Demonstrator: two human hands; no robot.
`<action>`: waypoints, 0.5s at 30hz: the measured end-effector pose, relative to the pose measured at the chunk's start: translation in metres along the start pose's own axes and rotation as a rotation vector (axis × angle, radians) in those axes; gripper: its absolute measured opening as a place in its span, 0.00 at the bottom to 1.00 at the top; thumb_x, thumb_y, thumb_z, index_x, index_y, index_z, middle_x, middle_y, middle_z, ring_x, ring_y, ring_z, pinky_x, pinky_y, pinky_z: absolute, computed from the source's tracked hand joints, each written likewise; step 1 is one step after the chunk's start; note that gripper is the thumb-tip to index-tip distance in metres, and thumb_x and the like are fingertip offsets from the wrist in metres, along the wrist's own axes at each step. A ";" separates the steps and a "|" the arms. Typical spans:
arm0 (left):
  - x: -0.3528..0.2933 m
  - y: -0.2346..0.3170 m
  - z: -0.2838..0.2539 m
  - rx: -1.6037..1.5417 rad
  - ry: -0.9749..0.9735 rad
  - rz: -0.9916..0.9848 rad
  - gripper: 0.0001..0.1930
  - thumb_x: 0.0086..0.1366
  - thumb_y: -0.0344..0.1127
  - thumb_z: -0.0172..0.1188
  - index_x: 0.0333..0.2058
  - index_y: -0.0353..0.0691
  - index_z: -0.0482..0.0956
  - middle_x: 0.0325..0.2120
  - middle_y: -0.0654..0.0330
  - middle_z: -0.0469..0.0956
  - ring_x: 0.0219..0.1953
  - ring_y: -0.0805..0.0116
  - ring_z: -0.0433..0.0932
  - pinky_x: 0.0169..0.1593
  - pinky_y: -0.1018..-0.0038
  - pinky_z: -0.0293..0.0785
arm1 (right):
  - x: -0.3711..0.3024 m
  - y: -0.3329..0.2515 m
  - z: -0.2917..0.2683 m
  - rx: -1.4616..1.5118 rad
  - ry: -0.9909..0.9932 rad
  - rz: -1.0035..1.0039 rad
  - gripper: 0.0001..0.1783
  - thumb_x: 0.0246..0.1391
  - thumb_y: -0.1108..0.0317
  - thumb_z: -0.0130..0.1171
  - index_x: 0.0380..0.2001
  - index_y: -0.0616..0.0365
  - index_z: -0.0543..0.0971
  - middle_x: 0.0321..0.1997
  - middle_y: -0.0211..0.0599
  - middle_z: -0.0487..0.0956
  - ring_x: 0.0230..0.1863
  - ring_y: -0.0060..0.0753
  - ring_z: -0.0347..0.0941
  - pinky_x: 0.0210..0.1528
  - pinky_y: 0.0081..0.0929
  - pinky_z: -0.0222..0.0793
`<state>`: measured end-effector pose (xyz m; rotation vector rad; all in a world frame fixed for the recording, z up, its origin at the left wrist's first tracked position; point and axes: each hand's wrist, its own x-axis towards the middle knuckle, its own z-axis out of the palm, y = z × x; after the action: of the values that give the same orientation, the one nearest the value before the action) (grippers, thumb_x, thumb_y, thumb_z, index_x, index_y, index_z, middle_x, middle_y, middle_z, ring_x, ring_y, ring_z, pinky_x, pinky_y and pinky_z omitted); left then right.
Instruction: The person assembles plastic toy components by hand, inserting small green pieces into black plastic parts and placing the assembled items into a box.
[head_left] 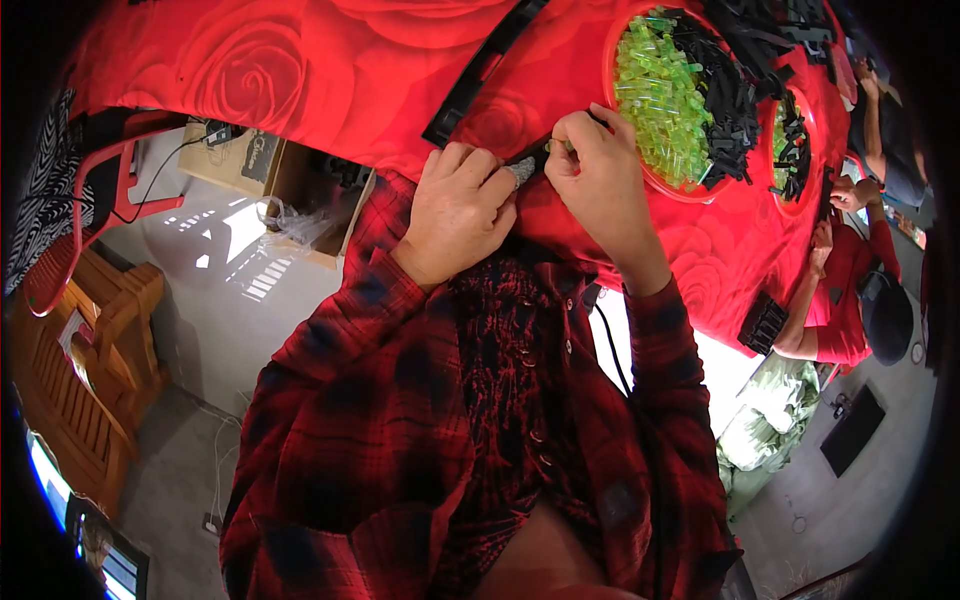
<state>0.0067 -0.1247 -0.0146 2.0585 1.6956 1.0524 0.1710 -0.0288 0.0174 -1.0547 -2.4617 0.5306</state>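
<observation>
My left hand [460, 210] is closed at the table's near edge, its fingers curled and pressed together. Close by on the right, my right hand [600, 170] is pinched, thumb against the bent fingers. A thin black strip [530, 152] runs between the two hands, mostly covered by my fingers. Under it, beside my left fingertips, shows a grey mottled thing [521, 172] whose kind I cannot make out. Beyond my hands lies a long black slotted strip [482, 75]. Right of my right hand, a red tray [612, 75] holds many yellow-green translucent pieces [655, 100] and black pieces [722, 110].
A red rose-patterned cloth [370, 60] covers the table. Farther right stand a second red tray [808, 150] of similar pieces and a black slotted block [763, 323]. Other people [840, 310] work there. On the left are a cardboard box [235, 160] and a red chair [85, 215].
</observation>
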 end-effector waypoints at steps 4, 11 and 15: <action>0.000 0.000 0.000 -0.006 -0.005 -0.006 0.11 0.44 0.29 0.66 0.29 0.40 0.78 0.34 0.59 0.75 0.38 0.56 0.72 0.41 0.63 0.68 | 0.003 0.001 -0.005 0.067 -0.043 0.019 0.07 0.49 0.78 0.56 0.29 0.56 0.70 0.22 0.36 0.73 0.28 0.42 0.73 0.59 0.44 0.64; 0.000 0.000 -0.001 -0.013 -0.011 -0.012 0.10 0.45 0.29 0.67 0.29 0.40 0.78 0.34 0.59 0.76 0.38 0.56 0.72 0.41 0.63 0.68 | 0.002 -0.004 -0.008 0.001 -0.073 -0.067 0.07 0.51 0.77 0.58 0.32 0.57 0.70 0.24 0.37 0.74 0.30 0.41 0.74 0.65 0.47 0.59; 0.001 0.000 0.001 -0.032 0.008 0.011 0.10 0.45 0.28 0.67 0.29 0.39 0.78 0.34 0.60 0.76 0.39 0.56 0.72 0.41 0.63 0.68 | 0.001 -0.008 -0.010 -0.097 -0.120 -0.067 0.07 0.51 0.77 0.58 0.33 0.58 0.70 0.25 0.38 0.74 0.30 0.41 0.74 0.67 0.48 0.57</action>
<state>0.0074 -0.1235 -0.0148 2.0484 1.6624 1.0852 0.1705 -0.0314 0.0298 -0.9994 -2.6420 0.4705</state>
